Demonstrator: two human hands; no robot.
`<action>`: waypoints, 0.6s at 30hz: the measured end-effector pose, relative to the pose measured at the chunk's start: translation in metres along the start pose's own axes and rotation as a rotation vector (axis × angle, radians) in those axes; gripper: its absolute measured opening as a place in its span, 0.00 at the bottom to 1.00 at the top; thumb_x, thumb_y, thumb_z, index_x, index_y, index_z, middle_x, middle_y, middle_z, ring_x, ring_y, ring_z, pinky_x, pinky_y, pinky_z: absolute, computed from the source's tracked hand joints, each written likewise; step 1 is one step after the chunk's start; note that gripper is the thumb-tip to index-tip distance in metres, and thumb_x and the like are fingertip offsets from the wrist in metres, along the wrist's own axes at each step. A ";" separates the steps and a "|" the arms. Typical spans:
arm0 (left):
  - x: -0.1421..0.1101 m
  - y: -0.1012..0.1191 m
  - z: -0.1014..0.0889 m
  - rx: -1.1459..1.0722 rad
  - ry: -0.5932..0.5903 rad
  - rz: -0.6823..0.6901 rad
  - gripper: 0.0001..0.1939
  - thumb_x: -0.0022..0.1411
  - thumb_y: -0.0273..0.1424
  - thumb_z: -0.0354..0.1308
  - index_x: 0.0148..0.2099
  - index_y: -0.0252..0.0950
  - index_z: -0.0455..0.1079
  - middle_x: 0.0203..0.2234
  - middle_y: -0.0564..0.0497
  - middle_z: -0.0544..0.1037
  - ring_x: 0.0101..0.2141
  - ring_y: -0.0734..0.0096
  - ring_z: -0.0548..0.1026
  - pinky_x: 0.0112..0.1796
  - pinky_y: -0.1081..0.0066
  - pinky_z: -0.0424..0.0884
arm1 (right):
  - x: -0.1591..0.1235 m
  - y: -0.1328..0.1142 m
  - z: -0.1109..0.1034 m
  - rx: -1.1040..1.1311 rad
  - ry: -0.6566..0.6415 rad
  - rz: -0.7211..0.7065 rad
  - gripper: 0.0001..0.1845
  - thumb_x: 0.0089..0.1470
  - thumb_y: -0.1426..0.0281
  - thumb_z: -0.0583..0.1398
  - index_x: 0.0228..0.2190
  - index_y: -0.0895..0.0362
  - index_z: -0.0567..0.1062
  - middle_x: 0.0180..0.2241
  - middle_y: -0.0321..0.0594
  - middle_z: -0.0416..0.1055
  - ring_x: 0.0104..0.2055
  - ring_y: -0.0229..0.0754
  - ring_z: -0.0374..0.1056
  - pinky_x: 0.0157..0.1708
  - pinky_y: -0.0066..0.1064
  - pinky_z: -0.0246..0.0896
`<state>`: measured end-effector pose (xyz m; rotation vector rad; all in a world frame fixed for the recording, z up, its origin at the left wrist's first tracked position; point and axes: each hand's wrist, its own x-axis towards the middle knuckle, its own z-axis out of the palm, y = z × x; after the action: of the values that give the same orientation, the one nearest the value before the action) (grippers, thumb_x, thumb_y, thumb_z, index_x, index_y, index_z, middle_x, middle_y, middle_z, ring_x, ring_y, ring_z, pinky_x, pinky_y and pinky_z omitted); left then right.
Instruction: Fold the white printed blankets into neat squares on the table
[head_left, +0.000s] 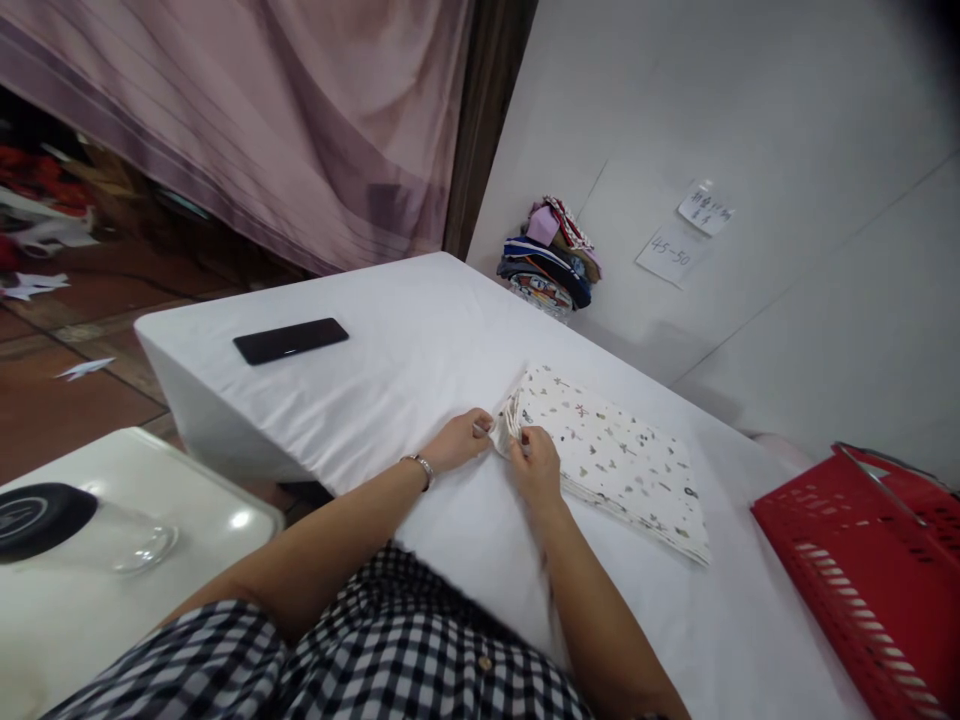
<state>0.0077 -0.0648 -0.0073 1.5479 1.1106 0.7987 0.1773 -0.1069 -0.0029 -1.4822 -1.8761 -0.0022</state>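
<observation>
A folded white cloth [622, 455] with a small scattered print lies in layers on the white-covered table [405, 340]. At its near left corner the layers are bunched and lifted a little. My left hand [461, 440], a bracelet on its wrist, pinches the tip of that corner. Close to its right, my right hand [538, 462] is closed on the cloth's edge, with thumb and fingers pressed together. The rest of the cloth stretches flat to the right, beyond both hands. How many layers each hand holds is hidden.
A black phone [291, 341] lies at the table's left. Folded clothes [551, 255] are stacked by the wall under paper notes [667, 255]. A red basket [862, 580] stands at the right. Lower left, a white stool-like surface [217, 500] carries a glass and a black round object [45, 520].
</observation>
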 end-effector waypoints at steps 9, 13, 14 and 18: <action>-0.006 0.010 0.001 0.174 0.082 0.035 0.14 0.51 0.31 0.56 0.42 0.37 0.66 0.37 0.48 0.76 0.35 0.66 0.75 0.37 0.69 0.68 | 0.001 0.002 -0.005 -0.025 0.016 -0.006 0.03 0.55 0.70 0.52 0.30 0.55 0.65 0.29 0.39 0.65 0.34 0.41 0.60 0.36 0.33 0.55; -0.005 0.007 0.006 0.258 0.125 0.053 0.13 0.52 0.34 0.56 0.41 0.35 0.66 0.38 0.47 0.75 0.36 0.65 0.74 0.38 0.69 0.67 | 0.000 0.003 -0.003 -0.058 -0.007 -0.043 0.04 0.55 0.70 0.52 0.30 0.55 0.66 0.29 0.39 0.66 0.34 0.41 0.60 0.36 0.33 0.55; -0.005 0.007 0.008 0.287 0.144 0.059 0.13 0.53 0.35 0.56 0.41 0.35 0.66 0.38 0.47 0.75 0.35 0.65 0.74 0.37 0.69 0.67 | 0.000 0.003 -0.003 -0.063 -0.008 -0.055 0.04 0.55 0.70 0.52 0.30 0.55 0.66 0.29 0.39 0.66 0.34 0.41 0.60 0.37 0.33 0.55; -0.005 0.010 0.013 0.373 0.165 0.054 0.14 0.54 0.36 0.55 0.42 0.36 0.65 0.33 0.50 0.75 0.33 0.66 0.73 0.35 0.69 0.66 | 0.000 0.004 -0.001 -0.071 0.004 -0.078 0.04 0.55 0.71 0.52 0.31 0.56 0.66 0.29 0.39 0.66 0.34 0.41 0.60 0.36 0.32 0.55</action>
<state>0.0205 -0.0747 -0.0010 1.8517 1.4039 0.7988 0.1811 -0.1059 -0.0039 -1.4535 -1.9479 -0.1092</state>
